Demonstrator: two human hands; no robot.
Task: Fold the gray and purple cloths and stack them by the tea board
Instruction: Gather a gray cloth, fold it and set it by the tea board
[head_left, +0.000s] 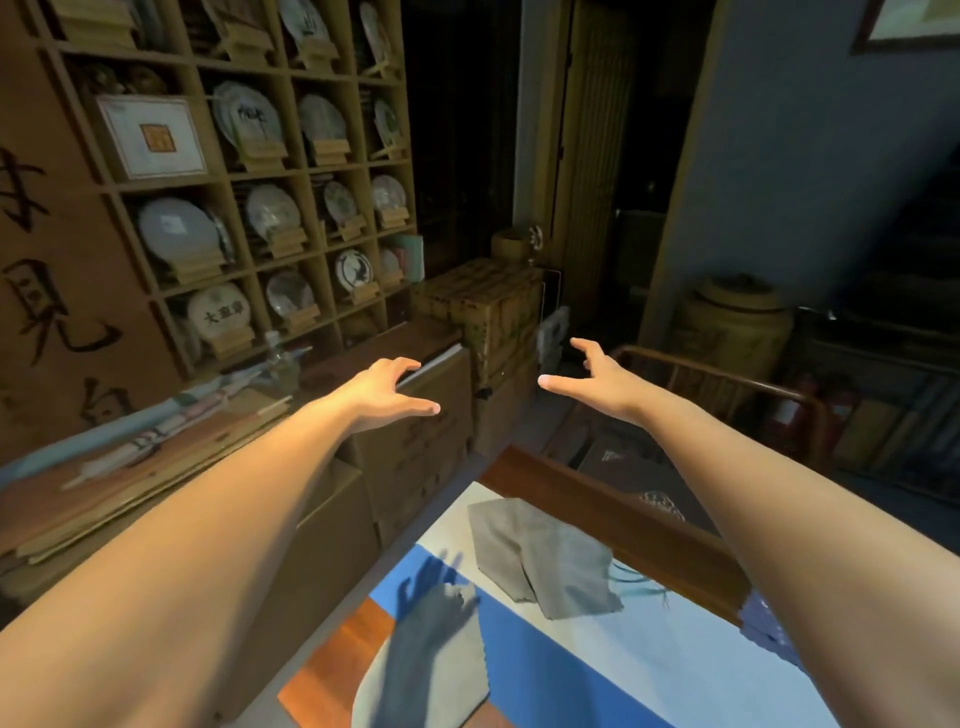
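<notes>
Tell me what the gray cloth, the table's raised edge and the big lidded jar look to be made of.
Gray cloth: a thin woven fabric, matte; it creases softly and its lower edge looks frayed.
Table's raised edge: seemingly wood, reddish-brown and smooth, with a slight sheen.
Lidded jar: probably glazed ceramic, tan with faint markings, though the dim light leaves this uncertain.
</notes>
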